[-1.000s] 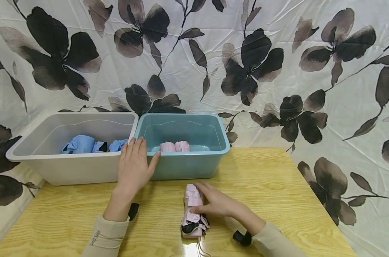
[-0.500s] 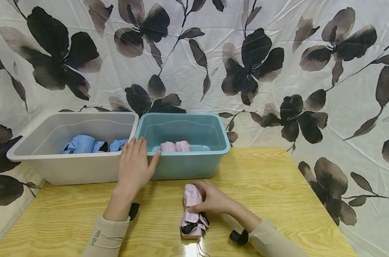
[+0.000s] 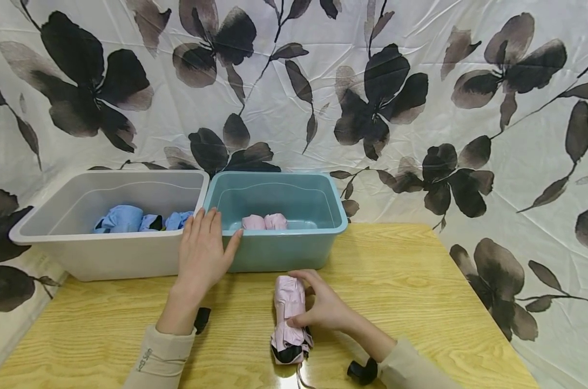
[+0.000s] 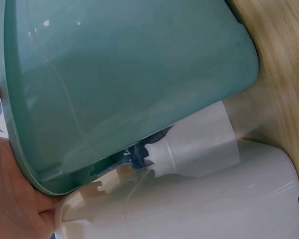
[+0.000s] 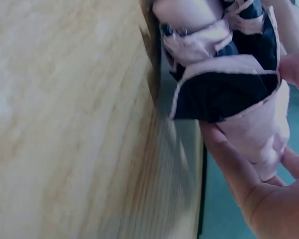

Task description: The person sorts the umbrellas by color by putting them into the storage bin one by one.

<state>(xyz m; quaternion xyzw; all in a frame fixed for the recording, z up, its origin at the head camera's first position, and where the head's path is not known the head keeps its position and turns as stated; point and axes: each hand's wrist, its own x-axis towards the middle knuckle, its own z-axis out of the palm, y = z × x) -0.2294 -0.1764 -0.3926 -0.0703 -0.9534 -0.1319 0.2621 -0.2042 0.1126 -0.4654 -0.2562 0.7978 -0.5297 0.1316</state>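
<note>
A folded pink umbrella (image 3: 290, 319) with black lining lies lengthwise on the wooden table, its thin cord trailing toward the near edge. My right hand (image 3: 323, 302) grips it from the right, thumb on its near side and fingers around its far end. In the right wrist view, fingers curl round the pink cloth (image 5: 254, 134) beneath black folds. My left hand (image 3: 201, 248) lies with straight fingers across the adjoining rims of the light grey bin (image 3: 119, 256) and the teal bin (image 3: 284, 251). In the left wrist view, the left hand (image 4: 15, 194) is at both rims.
Several blue cloth bundles (image 3: 123, 218) sit inside the grey bin. Two pink rolls (image 3: 264, 221) are in the teal bin. A floral curtain (image 3: 294, 81) hangs behind the wooden table (image 3: 396, 281). A black wrist piece (image 3: 363, 371) shows below my right wrist.
The right hand has closed round the pink umbrella and rolled it slightly, shifting it a little left; more of its black lining has turned under. My left hand has stayed put.
</note>
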